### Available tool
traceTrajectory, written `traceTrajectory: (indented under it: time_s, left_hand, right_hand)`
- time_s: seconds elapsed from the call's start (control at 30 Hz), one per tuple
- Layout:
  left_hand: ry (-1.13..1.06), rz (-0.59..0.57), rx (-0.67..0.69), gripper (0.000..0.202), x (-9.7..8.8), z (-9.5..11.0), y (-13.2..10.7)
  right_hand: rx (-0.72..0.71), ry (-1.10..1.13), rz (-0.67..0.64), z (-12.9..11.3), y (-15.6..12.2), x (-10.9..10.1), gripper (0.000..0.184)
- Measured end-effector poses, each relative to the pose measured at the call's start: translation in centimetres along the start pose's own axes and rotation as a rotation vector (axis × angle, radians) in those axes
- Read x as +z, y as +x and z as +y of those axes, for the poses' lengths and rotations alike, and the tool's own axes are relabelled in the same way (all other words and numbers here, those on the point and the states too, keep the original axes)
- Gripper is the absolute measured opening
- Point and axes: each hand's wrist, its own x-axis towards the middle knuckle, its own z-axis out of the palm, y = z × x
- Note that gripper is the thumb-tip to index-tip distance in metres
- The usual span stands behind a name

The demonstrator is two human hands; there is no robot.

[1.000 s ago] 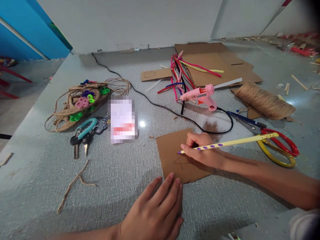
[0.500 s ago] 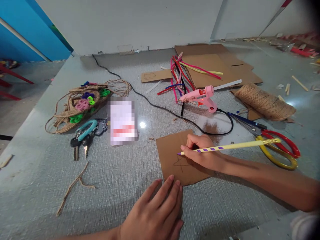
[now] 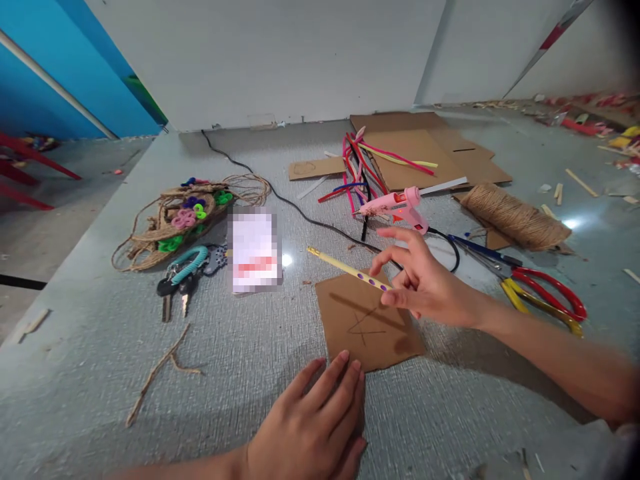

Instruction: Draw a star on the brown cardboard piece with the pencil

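A roughly square piece of brown cardboard (image 3: 340,307) lies on the table, with a few crossing pencil lines drawn on it. My left hand (image 3: 313,417) rests flat, fingers stretched out, its fingertips at the cardboard's near left edge. Above the cardboard, my right hand (image 3: 425,280) holds a pale yellow pencil (image 3: 345,268) with purple dots between thumb and fingers. The pencil's eraser end points up and left, and its writing tip is hidden by the hand. Just beyond that hand sits a pink hot glue gun (image 3: 393,207).
Scissors (image 3: 545,290) and a twine roll (image 3: 515,217) lie at right. Pipe cleaners (image 3: 357,163) and larger cardboard (image 3: 415,147) are at the back. Leftward are keys (image 3: 185,293), a blurred white card (image 3: 255,247) and a twine bundle with coloured flowers (image 3: 185,217). A black cord (image 3: 300,203) crosses the table.
My right hand has lifted off the cardboard and turned the pencil round, so its eraser end now points left instead of right. My left hand has stayed in place. The view has shifted slightly.
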Motion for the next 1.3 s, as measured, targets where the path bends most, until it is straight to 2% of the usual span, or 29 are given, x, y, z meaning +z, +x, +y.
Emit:
traceTrajectory:
  time_s: [0.07, 0.13, 0.23, 0.3, 0.33, 0.4, 0.5, 0.6, 0.7, 0.77, 0.83, 1.0, 1.1, 1.23, 1.3]
  left_hand:
    - [0.005, -0.006, 0.008, 0.041, 0.0, 0.0, 0.0]
    - [0.008, -0.013, 0.019, 0.042, 0.0, -0.1, 0.0]
    - [0.012, -0.021, 0.026, 0.044, 0.0, -0.1, -0.1]
    - [0.015, -0.031, 0.024, 0.045, -0.1, -0.1, -0.2]
    - [0.017, -0.035, 0.024, 0.045, -0.1, -0.1, -0.2]
    - [0.018, -0.045, 0.020, 0.044, -0.2, -0.1, -0.2]
    - [0.018, -0.046, 0.021, 0.044, -0.2, -0.1, -0.3]
    - [0.014, -0.049, 0.028, 0.044, -0.1, -0.1, -0.3]
    - [0.005, -0.045, 0.033, 0.043, -0.1, -0.1, -0.3]
    - [0.006, -0.041, 0.031, 0.043, -0.1, -0.2, -0.3]
    - [0.010, -0.039, 0.026, 0.043, -0.2, -0.2, -0.2]
    - [0.008, -0.062, 0.018, 0.043, -0.4, -0.2, -0.1]
    - [0.010, -0.077, 0.017, 0.043, -0.3, -0.1, -0.1]
    - [0.010, -0.069, 0.018, 0.042, -0.2, -0.1, -0.1]
    - [0.006, -0.061, 0.019, 0.041, -0.2, -0.1, -0.1]
  right_hand:
    - [-0.037, -0.064, -0.029, -0.4, 0.1, -0.2, 0.037]
    - [-0.085, -0.024, -0.023, -0.5, 0.4, -0.2, 0.027]
    - [-0.096, 0.152, -0.018, -0.2, 0.6, -0.2, 0.031]
    - [-0.097, 0.189, -0.054, 0.1, 0.5, -0.4, 0.030]
    - [-0.118, 0.159, -0.068, 0.2, 0.4, -0.5, 0.029]
    - [-0.160, 0.000, -0.074, 0.3, 0.1, -0.6, 0.041]
    - [-0.130, -0.291, -0.047, 0.1, -0.2, -0.4, 0.054]
    - [-0.029, -0.438, -0.059, -0.3, -0.1, 0.2, 0.045]
    - [-0.050, -0.544, -0.131, -0.1, 0.4, 0.9, 0.028]
    - [-0.069, -0.536, -0.144, 0.3, 0.7, 1.3, 0.023]
    - [-0.022, -0.433, -0.105, 0.8, 0.9, 1.7, 0.023]
    - [0.108, -0.211, -0.013, 2.0, 0.7, 2.3, 0.033]
    - [0.075, -0.240, 0.001, 2.2, 0.7, 2.5, 0.034]
    - [-0.040, -0.375, -0.078, 2.4, 0.7, 2.5, 0.037]
    - [-0.045, -0.388, -0.052, 2.5, 0.6, 2.5, 0.037]
